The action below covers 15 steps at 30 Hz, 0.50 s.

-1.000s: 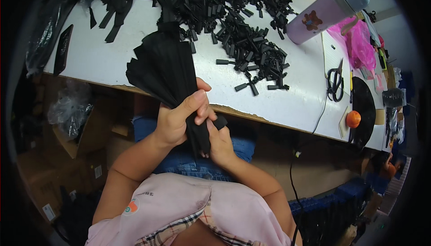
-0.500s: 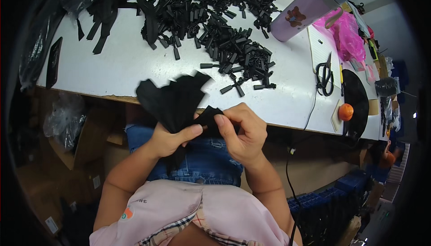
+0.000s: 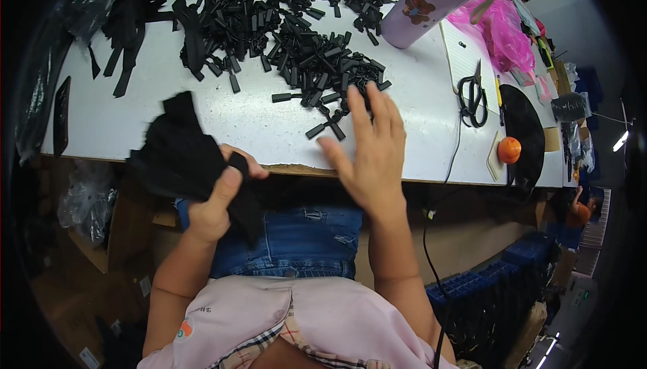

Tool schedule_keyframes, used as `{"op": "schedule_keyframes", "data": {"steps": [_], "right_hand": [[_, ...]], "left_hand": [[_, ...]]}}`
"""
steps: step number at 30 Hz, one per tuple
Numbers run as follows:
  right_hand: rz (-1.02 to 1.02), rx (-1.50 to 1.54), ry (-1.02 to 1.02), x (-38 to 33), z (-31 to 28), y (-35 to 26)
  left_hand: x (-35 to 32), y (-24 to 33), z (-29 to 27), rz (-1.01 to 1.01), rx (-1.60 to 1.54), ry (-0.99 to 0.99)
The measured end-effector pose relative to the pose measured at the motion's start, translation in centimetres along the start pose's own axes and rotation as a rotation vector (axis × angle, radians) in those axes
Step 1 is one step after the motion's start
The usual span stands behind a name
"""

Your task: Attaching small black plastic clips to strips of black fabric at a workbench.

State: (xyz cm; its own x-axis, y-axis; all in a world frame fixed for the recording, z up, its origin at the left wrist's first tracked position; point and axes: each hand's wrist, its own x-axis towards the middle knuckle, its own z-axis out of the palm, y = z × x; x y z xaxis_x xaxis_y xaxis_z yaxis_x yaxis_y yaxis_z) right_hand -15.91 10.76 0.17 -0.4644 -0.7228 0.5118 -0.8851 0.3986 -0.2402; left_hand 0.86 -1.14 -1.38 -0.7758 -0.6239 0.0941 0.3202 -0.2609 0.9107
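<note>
My left hand (image 3: 214,208) is closed round a bundle of black fabric strips (image 3: 174,141), held at the table's front edge above my lap. The strips fan out to the left, and one end hangs down below the hand. My right hand (image 3: 375,157) is open, fingers spread, with nothing seen in it. It reaches over the table to the near edge of a heap of small black pieces with flat bar-shaped ends and little links (image 3: 296,45). A few loose black pieces (image 3: 327,126) lie just left of its fingers.
More black strips (image 3: 128,49) and a dark phone (image 3: 61,116) lie at the left of the white table (image 3: 222,123). Behind the heap's right side stands a lilac bottle (image 3: 421,12). Black scissors (image 3: 473,99), a notebook (image 3: 458,52), an orange fruit (image 3: 509,150) and pink plastic (image 3: 495,32) are farther right.
My right hand has let go of the strip it pinched, opened, and moved up over the table toward the heap. The left hand has shifted left with the bundle.
</note>
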Motion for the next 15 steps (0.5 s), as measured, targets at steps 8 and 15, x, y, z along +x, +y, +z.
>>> {"op": "schedule_keyframes", "data": {"steps": [8,15], "right_hand": [[-0.049,0.042,-0.213,-0.8,-0.5,-0.2],[0.028,0.029,-0.012,-2.2,-1.7,0.3]], "left_hand": [[-0.4,-0.2,-0.9,-0.059,0.099,-0.087],[-0.9,-0.5,0.9,-0.16,0.209,-0.128]]}}
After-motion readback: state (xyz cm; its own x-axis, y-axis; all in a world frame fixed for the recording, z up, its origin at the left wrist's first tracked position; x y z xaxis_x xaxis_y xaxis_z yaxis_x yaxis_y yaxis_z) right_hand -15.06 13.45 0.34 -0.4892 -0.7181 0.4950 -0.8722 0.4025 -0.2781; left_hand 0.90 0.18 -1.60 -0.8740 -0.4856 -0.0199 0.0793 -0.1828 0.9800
